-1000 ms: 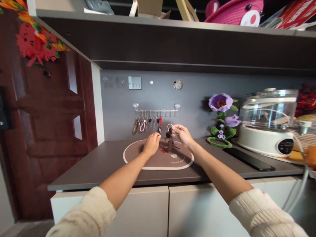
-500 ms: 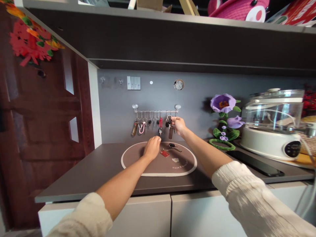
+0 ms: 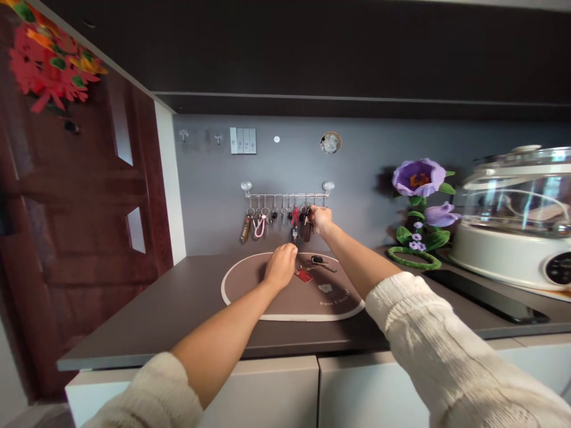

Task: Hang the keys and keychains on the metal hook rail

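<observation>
My right hand (image 3: 322,220) is closed on a bunch of keys (image 3: 307,232) with a dark brown fob, close to the right end of the hook rail (image 3: 285,195). Whether its ring sits on a hook is hard to make out. Along the rail hang several other key rings, among them a pink loop (image 3: 260,226), a brown tag (image 3: 245,228) and a red strap (image 3: 295,216). My left hand (image 3: 281,266) hovers over the brown mat (image 3: 250,297) with curled fingers; anything inside them is hidden. Just right of it lie a red tag (image 3: 305,274) and a black-headed key (image 3: 317,260).
Purple artificial flowers (image 3: 419,178) with a green ring base stand to the right. A black phone (image 3: 488,296) lies near the counter's front edge beside a white appliance (image 3: 499,252) with a clear top. A dark shelf (image 3: 312,53) overhangs the counter.
My right hand has shifted slightly left relative to the rail, bringing the keys nearer the hanging ones. My left hand stays over the mat. The view has tilted down a little and moved closer.
</observation>
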